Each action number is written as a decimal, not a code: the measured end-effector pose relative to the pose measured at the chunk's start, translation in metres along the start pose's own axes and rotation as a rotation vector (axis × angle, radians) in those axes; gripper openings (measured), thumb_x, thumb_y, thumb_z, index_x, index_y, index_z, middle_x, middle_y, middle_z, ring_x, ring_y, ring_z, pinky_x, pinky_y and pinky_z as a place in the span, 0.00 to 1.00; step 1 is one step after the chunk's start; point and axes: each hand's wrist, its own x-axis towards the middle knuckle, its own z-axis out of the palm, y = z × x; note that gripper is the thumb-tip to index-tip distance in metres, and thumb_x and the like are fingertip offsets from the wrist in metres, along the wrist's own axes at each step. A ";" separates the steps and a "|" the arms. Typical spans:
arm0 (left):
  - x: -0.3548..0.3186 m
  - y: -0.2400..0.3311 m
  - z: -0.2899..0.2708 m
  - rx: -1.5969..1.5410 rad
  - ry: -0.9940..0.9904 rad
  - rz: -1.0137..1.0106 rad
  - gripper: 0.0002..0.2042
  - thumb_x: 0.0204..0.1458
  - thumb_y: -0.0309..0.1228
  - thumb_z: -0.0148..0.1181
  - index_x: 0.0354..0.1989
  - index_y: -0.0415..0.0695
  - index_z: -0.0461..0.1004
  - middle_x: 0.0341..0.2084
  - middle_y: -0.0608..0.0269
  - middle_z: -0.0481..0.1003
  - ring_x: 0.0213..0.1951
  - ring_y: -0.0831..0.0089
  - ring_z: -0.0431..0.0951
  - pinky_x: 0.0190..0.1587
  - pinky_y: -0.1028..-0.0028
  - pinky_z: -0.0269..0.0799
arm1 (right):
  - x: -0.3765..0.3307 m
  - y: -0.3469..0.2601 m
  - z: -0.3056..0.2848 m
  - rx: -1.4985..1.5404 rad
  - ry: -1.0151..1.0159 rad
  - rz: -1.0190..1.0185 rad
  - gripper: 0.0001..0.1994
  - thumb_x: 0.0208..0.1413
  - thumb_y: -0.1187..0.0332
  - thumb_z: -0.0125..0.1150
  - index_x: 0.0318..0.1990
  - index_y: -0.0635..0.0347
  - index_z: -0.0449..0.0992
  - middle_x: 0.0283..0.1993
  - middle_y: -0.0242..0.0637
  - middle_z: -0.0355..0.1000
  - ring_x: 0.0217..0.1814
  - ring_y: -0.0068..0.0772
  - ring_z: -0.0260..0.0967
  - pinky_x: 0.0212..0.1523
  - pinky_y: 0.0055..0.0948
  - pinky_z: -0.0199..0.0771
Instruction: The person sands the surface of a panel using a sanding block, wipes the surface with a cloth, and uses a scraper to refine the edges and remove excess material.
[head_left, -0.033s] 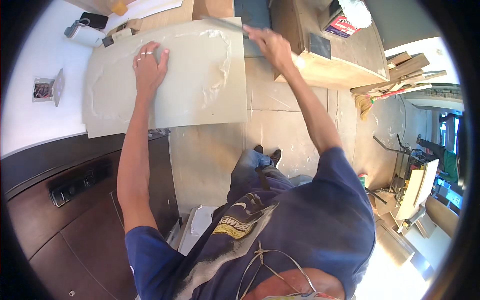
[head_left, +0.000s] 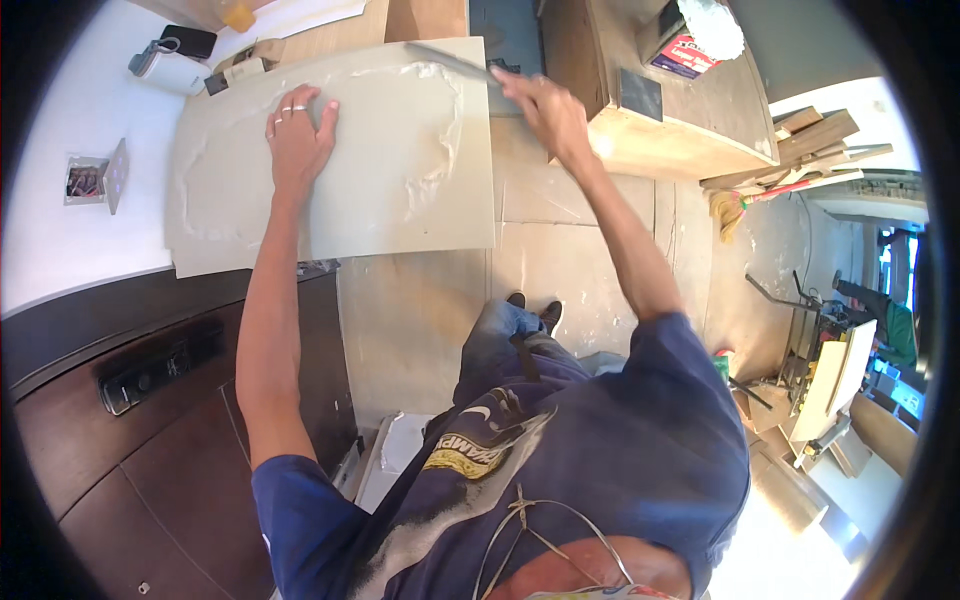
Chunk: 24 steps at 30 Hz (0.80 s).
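A pale beige panel (head_left: 370, 190) lies flat at the far left, with rough whitish residue along parts of its border. My left hand (head_left: 300, 135) rests palm down on its upper middle, fingers outstretched. At the panel's far right corner, my right hand (head_left: 550, 110) is closed round one end of a long, flat, grey metal file (head_left: 450, 60). The file's blade slants across the corner and far edge. Whether its whole length touches the panel I cannot tell.
Beyond the panel stand a white bottle (head_left: 170, 70) and a black phone-like object (head_left: 190, 40). A wooden cabinet (head_left: 680, 130) at the right holds a can (head_left: 690, 50) and a dark square (head_left: 640, 92). A broom (head_left: 730, 212) and wood offcuts (head_left: 820, 135) lie farther right. Dark cabinets (head_left: 180, 430) are at the lower left.
My right hand and the file have shifted slightly to the right and nearer to me. My left hand and the panel have stayed put.
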 end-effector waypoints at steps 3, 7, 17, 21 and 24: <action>0.003 0.006 -0.002 -0.004 -0.007 0.013 0.21 0.64 0.47 0.58 0.59 0.49 0.73 0.63 0.58 0.72 0.69 0.57 0.67 0.74 0.48 0.50 | -0.007 0.009 0.000 -0.036 0.041 -0.043 0.15 0.66 0.51 0.60 0.57 0.31 0.84 0.38 0.45 0.80 0.37 0.53 0.80 0.38 0.47 0.81; 0.015 0.021 0.005 0.014 -0.014 0.076 0.20 0.64 0.42 0.60 0.57 0.43 0.75 0.61 0.51 0.75 0.66 0.53 0.71 0.70 0.56 0.60 | 0.052 0.030 0.002 -0.066 0.053 0.027 0.15 0.66 0.51 0.60 0.57 0.30 0.83 0.40 0.42 0.81 0.38 0.52 0.80 0.39 0.47 0.81; 0.006 0.015 -0.002 -0.023 -0.075 0.027 0.20 0.65 0.43 0.58 0.59 0.44 0.72 0.64 0.52 0.71 0.69 0.56 0.66 0.73 0.53 0.50 | -0.031 0.004 0.034 0.385 0.092 0.292 0.17 0.69 0.48 0.56 0.61 0.29 0.80 0.54 0.40 0.81 0.45 0.50 0.80 0.51 0.39 0.80; 0.019 0.030 0.009 -0.026 -0.085 0.086 0.20 0.65 0.42 0.57 0.59 0.43 0.72 0.64 0.51 0.71 0.68 0.54 0.66 0.73 0.54 0.52 | 0.024 0.030 0.049 0.544 0.266 0.316 0.17 0.70 0.54 0.58 0.62 0.36 0.80 0.57 0.37 0.81 0.52 0.43 0.81 0.58 0.37 0.77; 0.005 0.016 -0.004 -0.032 -0.074 0.014 0.20 0.66 0.42 0.57 0.59 0.43 0.72 0.64 0.51 0.71 0.68 0.53 0.66 0.72 0.53 0.52 | -0.019 0.006 0.061 0.684 0.157 0.271 0.18 0.72 0.56 0.57 0.64 0.45 0.79 0.63 0.42 0.77 0.65 0.41 0.76 0.64 0.34 0.73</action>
